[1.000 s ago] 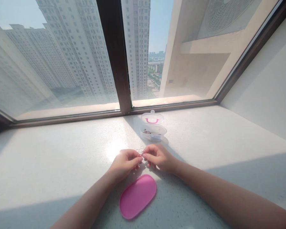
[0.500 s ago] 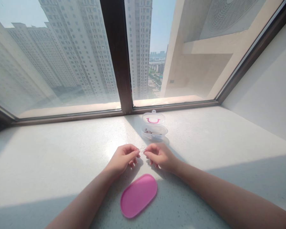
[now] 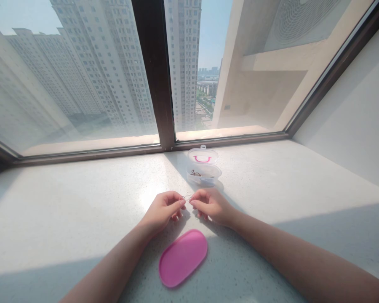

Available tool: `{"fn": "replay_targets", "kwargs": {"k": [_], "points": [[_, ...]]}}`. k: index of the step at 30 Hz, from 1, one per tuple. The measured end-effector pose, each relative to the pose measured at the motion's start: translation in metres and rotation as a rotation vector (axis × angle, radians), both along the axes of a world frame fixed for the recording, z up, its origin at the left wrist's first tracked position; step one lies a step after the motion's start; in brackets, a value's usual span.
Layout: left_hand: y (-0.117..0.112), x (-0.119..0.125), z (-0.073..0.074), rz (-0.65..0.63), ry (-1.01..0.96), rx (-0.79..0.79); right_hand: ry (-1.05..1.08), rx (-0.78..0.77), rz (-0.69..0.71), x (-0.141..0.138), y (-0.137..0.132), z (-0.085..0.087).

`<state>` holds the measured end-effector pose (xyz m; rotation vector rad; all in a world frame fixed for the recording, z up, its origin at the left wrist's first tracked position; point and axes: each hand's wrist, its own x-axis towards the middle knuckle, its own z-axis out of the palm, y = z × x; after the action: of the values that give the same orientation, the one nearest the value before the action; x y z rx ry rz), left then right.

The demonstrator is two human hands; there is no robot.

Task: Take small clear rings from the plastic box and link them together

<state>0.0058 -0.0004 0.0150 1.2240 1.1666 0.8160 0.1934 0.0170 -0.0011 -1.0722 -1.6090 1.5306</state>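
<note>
From my end of the link I'm watching the left hand (image 3: 166, 210) and the right hand (image 3: 213, 206) facing each other over the sill (image 3: 66, 210), and the change I'm noting is a gap. A second ago the fingertips were almost meeting; now they're standing slightly apart, about as they were half a second back. Thin wire loops (image 3: 188, 195) are showing more clearly in that gap, so I'm getting a better view of the piece being worked on.

Both hands are pinching narrowly. The left thumb and forefinger are gripping one edge of the loops, and the right thumb and forefinger are gripping the other; the remaining fingers are curling underneath. I'm judging this to be close, two-handed handling of something light and fine, probably easy to lose sight of behind a fingertip. Whether the loops are linked, or merely lying against one another, I can't tell — they're too small and too pale against the bright sill.

The loops are sitting between the two hands, just in front of the box (image 3: 198, 180), on the window side. The box is standing open, with its clear lid (image 3: 192, 154) tilting up behind it and a brown piece (image 3: 196, 173) showing inside. On the near side, a pink tray (image 3: 183, 259) is lying at a slant between the forearms, with neither hand touching it. Box and tray aren't visibly shifting; only the hands are changing their spacing.
</note>
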Motion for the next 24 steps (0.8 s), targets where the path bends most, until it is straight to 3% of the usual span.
{"fn": "replay_targets", "kwargs": {"k": [24], "points": [[0.001,-0.003,-0.012,-0.023,0.067,0.065,-0.026,0.013,0.020,0.000,-0.001,0.004]]}}
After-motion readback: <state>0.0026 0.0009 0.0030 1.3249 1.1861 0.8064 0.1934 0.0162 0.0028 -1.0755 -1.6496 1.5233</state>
